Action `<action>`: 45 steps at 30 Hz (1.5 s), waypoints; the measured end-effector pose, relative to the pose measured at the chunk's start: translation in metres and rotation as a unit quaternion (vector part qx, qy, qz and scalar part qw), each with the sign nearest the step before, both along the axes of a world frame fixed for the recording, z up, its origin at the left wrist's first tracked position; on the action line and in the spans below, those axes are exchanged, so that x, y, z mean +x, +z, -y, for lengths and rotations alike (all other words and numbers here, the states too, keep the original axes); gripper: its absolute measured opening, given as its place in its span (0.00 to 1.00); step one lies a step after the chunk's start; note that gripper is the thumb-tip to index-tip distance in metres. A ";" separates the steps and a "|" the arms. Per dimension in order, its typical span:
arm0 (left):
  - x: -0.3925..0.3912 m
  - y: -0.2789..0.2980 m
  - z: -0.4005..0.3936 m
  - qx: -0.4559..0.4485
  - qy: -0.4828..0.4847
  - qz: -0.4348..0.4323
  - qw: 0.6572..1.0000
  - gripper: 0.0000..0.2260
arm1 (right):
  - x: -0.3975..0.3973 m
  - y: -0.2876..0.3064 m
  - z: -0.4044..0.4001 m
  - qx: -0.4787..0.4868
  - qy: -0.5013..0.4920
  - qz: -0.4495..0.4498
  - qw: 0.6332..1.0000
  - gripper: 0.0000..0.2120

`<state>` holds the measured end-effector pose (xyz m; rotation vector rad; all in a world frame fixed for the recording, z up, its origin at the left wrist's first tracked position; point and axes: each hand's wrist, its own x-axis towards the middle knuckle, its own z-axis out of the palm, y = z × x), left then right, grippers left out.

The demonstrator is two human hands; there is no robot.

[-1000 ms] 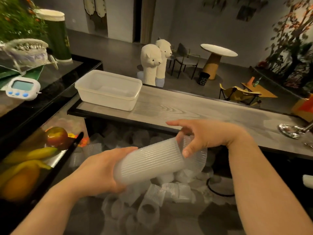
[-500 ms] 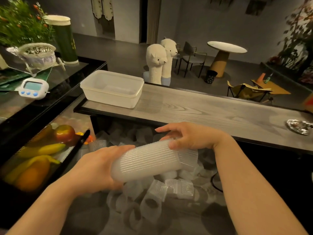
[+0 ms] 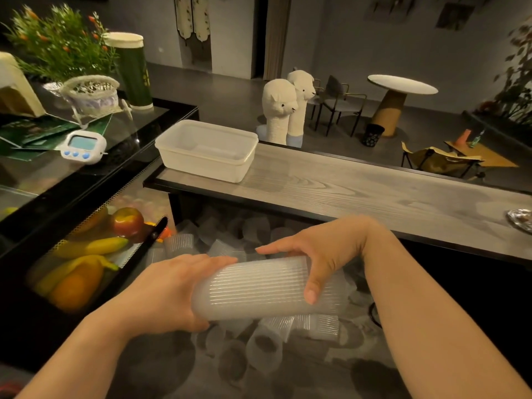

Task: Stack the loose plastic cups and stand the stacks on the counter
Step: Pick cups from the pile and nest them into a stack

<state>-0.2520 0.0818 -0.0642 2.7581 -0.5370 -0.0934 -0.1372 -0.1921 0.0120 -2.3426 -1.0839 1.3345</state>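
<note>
A stack of ribbed translucent plastic cups (image 3: 259,289) lies sideways in the air between both hands. My left hand (image 3: 167,292) grips its closed left end. My right hand (image 3: 319,249) wraps over its open right end, thumb pressed on the front of the stack. Below them, several loose cups (image 3: 264,344) lie scattered on a low dark surface, some on their sides with their mouths showing. The grey wood-grain counter (image 3: 359,194) runs across just beyond the hands.
A white plastic tub (image 3: 205,149) stands on the counter's left end. A glass case of fruit (image 3: 86,254) is at the left, with a timer (image 3: 83,146) and plants on top. A shiny dish (image 3: 521,220) sits at the counter's far right.
My right hand has pushed the cup it held fully onto the stack's right end and now clasps over the stack. The stack has dropped slightly and levelled.
</note>
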 end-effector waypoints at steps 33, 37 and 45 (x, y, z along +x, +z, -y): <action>-0.002 -0.050 -0.003 -0.164 0.201 0.001 0.966 0.47 | -0.059 -0.221 0.003 0.118 -0.487 0.074 0.862 0.21; -0.006 -0.050 -0.008 -0.153 0.192 0.003 0.969 0.46 | -0.052 -0.176 0.016 0.289 -0.636 0.010 0.715 0.13; -0.004 -0.048 -0.001 -0.132 0.174 -0.033 0.975 0.45 | -0.047 -0.086 0.046 0.563 -0.604 -0.112 0.552 0.14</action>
